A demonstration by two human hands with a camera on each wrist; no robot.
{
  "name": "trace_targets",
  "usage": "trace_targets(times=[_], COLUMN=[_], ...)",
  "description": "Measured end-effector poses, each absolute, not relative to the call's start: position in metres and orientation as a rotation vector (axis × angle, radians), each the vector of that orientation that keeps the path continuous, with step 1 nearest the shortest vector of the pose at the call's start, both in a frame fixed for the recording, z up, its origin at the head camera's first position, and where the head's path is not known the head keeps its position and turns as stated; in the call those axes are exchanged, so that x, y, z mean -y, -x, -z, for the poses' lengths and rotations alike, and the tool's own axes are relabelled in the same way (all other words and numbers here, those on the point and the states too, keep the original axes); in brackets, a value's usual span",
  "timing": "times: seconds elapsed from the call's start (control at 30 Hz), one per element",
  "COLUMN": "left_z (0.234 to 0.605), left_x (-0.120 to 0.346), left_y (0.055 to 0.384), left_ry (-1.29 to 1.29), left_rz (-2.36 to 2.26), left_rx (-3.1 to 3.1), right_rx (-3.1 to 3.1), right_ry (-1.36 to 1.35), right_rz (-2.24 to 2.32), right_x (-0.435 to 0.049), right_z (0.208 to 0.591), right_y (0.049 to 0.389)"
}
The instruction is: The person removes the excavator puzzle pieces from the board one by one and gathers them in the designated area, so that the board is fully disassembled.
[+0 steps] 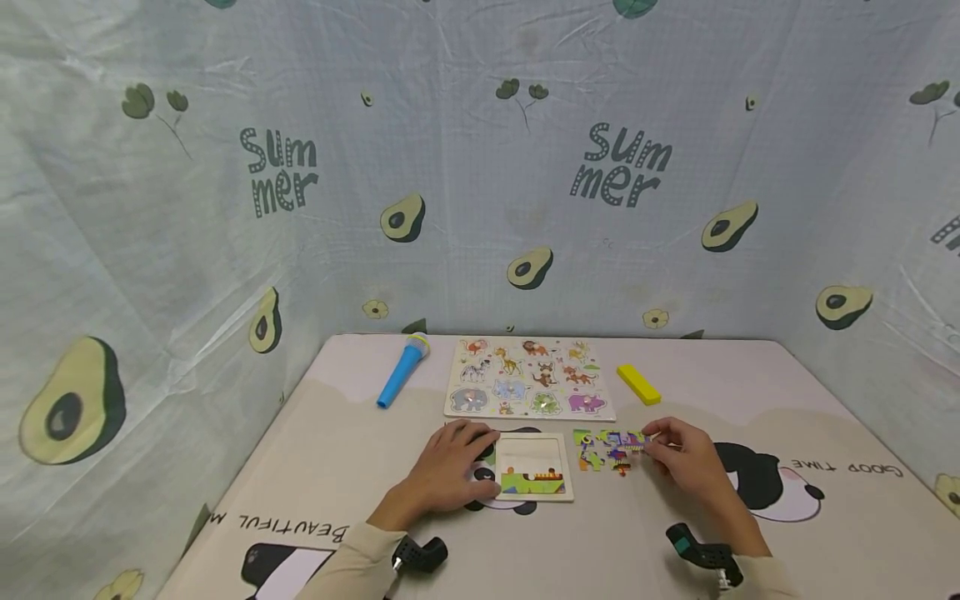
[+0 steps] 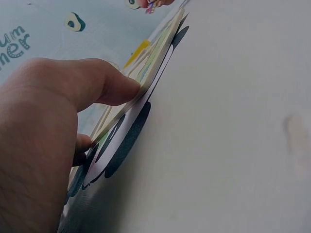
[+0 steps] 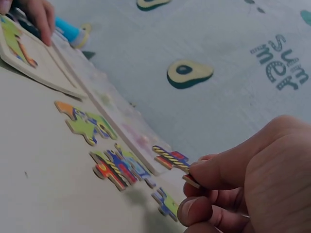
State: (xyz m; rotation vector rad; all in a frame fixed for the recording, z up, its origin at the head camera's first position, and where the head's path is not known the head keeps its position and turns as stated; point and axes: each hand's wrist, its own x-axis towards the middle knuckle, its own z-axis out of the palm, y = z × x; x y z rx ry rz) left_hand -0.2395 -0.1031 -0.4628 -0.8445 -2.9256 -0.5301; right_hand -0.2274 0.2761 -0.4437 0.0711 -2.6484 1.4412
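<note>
My left hand [image 1: 452, 468] holds the left side of a small wooden puzzle tray [image 1: 567, 475], thumb near the lower corner and fingers at the upper one. Inside the tray, joined green pieces [image 1: 525, 484] fill the bottom strip; bare wood shows above them. With thumb and fingertips my right hand [image 1: 688, 460] pinches a jigsaw piece [image 3: 171, 158] with yellow-black stripes and blue and red patches, lifted off the table. Beside and below it lie several loose jigsaw pieces [image 3: 86, 125], green, purple and orange, between tray and right hand.
An animal picture board [image 1: 528, 377] lies behind the tray. To its left is a blue toy microphone [image 1: 401, 371], and to its right a yellow block [image 1: 639, 384]. The table [image 1: 600, 542] has a printed cover, with patterned cloth walls [image 1: 465, 167] around it.
</note>
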Motion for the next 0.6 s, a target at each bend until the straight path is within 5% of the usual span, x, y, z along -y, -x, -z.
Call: trace_targets(times=[0.6], left_z=[0.4623], left_x=[0.1032], left_y=[0.2386], left_ry=[0.855], left_rz=[0.494], left_rx=[2.915], right_rx=[2.788], right_ry=[0.157], right_rz=[-1.364], right_x=[-0.2852], right_z=[0.4524], right_y=[0.2270])
